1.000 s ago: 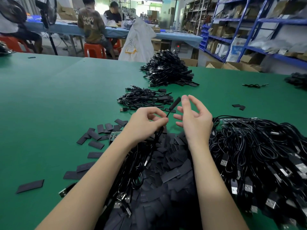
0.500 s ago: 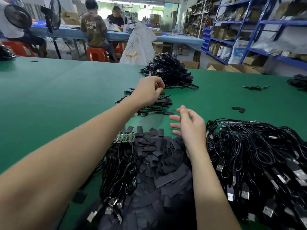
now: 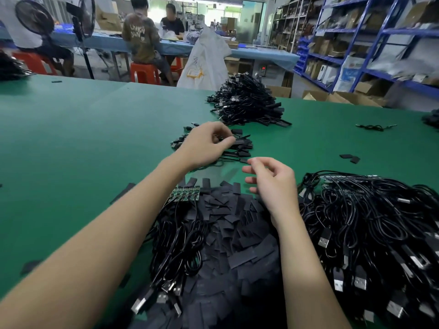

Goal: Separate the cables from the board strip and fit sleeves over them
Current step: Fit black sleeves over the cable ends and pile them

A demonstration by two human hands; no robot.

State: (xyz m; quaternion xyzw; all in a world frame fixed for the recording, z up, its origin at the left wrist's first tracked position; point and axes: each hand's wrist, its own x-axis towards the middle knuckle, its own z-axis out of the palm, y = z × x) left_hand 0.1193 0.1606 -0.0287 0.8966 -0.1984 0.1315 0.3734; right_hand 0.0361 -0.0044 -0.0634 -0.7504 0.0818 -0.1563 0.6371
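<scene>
Board strip point(image 3: 184, 194): green, lying on the table point(image 3: 71, 143) just left of the sleeve heap point(image 3: 237, 233), black cables point(image 3: 175, 236) trailing from it toward the viewer. Sleeves: flat, black, loosely piled. Left hand point(image 3: 206, 144): over the small sleeved-cable pile point(image 3: 237, 148), fingertips pinching a sleeved end. Right hand point(image 3: 273, 184): above the sleeve heap, fingers loosely curled, holding nothing. Large cable tangle point(image 3: 370, 224) at right; another pile point(image 3: 247, 100) farther back.
</scene>
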